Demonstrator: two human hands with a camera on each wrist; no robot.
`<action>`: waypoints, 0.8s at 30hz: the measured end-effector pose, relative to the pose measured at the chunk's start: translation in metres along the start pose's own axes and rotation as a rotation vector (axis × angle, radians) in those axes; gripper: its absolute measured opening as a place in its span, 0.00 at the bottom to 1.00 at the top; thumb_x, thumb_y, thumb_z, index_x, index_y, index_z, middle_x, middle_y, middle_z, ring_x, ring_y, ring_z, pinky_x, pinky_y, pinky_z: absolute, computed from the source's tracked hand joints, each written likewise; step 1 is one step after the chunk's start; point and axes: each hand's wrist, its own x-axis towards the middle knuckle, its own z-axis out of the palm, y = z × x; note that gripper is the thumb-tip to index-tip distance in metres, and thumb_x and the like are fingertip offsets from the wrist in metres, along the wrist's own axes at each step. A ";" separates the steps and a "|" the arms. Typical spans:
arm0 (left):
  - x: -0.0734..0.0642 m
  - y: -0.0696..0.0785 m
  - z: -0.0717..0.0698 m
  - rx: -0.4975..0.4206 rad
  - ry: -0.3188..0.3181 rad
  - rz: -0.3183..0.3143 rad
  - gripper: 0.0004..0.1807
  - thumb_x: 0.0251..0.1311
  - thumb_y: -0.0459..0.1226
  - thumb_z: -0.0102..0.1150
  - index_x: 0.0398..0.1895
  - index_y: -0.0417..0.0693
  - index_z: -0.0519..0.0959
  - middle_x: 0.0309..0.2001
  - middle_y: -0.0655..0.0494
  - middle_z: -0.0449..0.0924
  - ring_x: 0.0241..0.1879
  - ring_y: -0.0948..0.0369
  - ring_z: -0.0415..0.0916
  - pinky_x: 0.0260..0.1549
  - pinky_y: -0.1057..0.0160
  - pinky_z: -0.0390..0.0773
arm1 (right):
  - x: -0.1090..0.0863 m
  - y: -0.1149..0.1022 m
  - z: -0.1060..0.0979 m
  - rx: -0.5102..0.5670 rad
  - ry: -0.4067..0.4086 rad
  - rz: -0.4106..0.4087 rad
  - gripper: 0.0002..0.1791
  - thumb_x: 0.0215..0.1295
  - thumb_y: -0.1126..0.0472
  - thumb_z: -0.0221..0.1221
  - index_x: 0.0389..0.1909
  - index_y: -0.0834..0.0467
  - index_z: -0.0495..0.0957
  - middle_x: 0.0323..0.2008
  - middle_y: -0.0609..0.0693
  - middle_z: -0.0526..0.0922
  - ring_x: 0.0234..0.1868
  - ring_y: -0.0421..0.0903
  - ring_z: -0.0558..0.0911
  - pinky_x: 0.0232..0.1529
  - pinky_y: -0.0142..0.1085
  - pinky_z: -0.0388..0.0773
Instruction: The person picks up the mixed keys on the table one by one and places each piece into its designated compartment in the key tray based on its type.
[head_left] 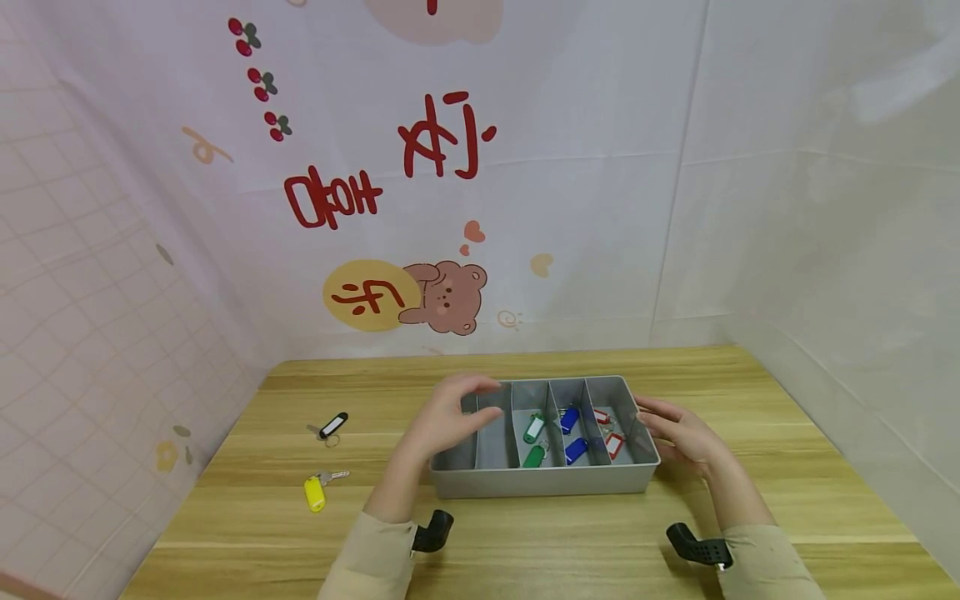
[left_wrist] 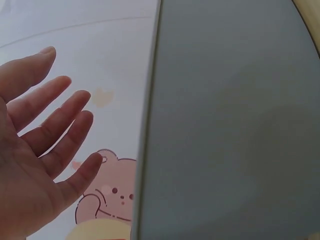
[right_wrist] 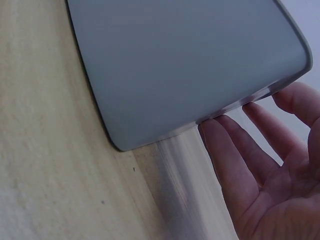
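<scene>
A grey divided box (head_left: 543,482) sits on the wooden table. My left hand (head_left: 452,421) hovers over its left compartments, fingers apart and holding nothing; the left wrist view shows the spread fingers (left_wrist: 75,137) beside the box wall (left_wrist: 230,120). Against the box's right end rest the fingertips of my right hand (head_left: 686,435), fairly straight, as the right wrist view shows at the box's outer wall (right_wrist: 190,65). Inside lie green key tags (head_left: 534,428) in the middle compartment, blue key tags (head_left: 576,451) to their right, and red key tags (head_left: 613,445) in the rightmost one.
On the table's left side lie a black key tag (head_left: 333,425) with a key and, nearer me, a yellow key tag (head_left: 314,493) with a key (head_left: 334,476). A white printed cloth (head_left: 585,250) hangs behind the table and along both sides.
</scene>
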 end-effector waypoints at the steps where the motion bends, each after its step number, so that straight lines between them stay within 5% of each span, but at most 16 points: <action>1: -0.001 -0.001 -0.001 0.002 0.007 -0.002 0.19 0.60 0.36 0.69 0.55 0.46 0.81 0.53 0.53 0.81 0.54 0.55 0.77 0.55 0.52 0.75 | 0.000 0.000 0.000 -0.002 0.000 0.000 0.34 0.77 0.60 0.51 0.75 0.69 0.50 0.60 0.55 0.75 0.50 0.43 0.81 0.49 0.41 0.80; 24: -0.034 -0.033 -0.019 0.056 0.126 -0.050 0.19 0.59 0.34 0.70 0.54 0.44 0.82 0.52 0.50 0.81 0.50 0.51 0.76 0.52 0.45 0.73 | 0.001 0.003 -0.001 -0.010 -0.001 -0.008 0.34 0.77 0.59 0.51 0.75 0.68 0.50 0.61 0.55 0.75 0.51 0.44 0.82 0.49 0.41 0.80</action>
